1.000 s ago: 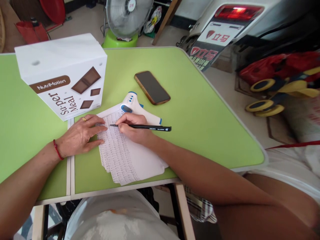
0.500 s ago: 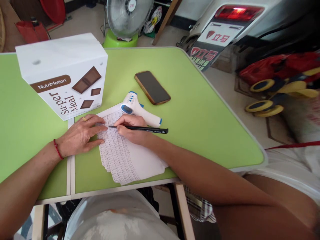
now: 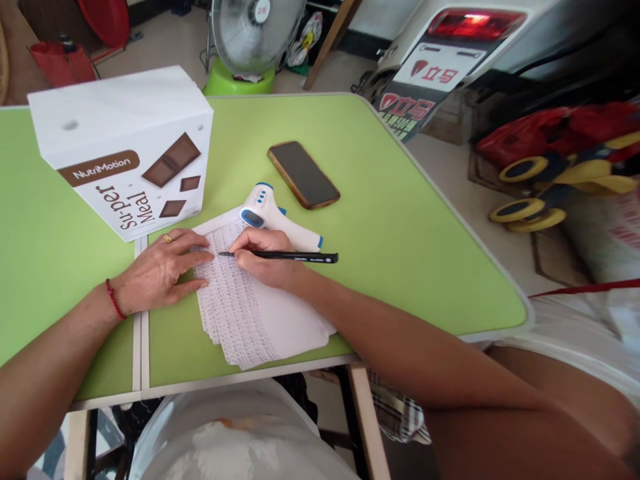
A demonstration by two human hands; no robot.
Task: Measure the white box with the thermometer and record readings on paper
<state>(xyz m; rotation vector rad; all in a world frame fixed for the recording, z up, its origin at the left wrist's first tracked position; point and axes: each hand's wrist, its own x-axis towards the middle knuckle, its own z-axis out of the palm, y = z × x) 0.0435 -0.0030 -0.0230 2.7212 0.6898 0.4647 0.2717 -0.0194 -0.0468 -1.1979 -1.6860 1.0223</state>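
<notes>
A stack of white paper sheets (image 3: 260,320) covered with printed rows lies on the green table (image 3: 400,220). My left hand (image 3: 160,270) rests flat on the sheets' left edge, fingers spread; it wears a ring and a red wrist cord. My right hand (image 3: 265,257) grips a black pen (image 3: 295,256) with its tip touching the top sheet. A white and blue infrared thermometer (image 3: 273,217) lies just beyond my right hand, partly on the paper.
A white NutriMotion Super Meal box (image 3: 125,147) stands at the left. A dark phone (image 3: 303,175) lies face up beyond the thermometer. Past the table are a fan (image 3: 253,33), a scooter's rear (image 3: 450,47) and red bags (image 3: 550,133).
The pen's rear end dipped a little and came back up; its tip stays at about the same spot on the sheet. My left hand has not moved.
</notes>
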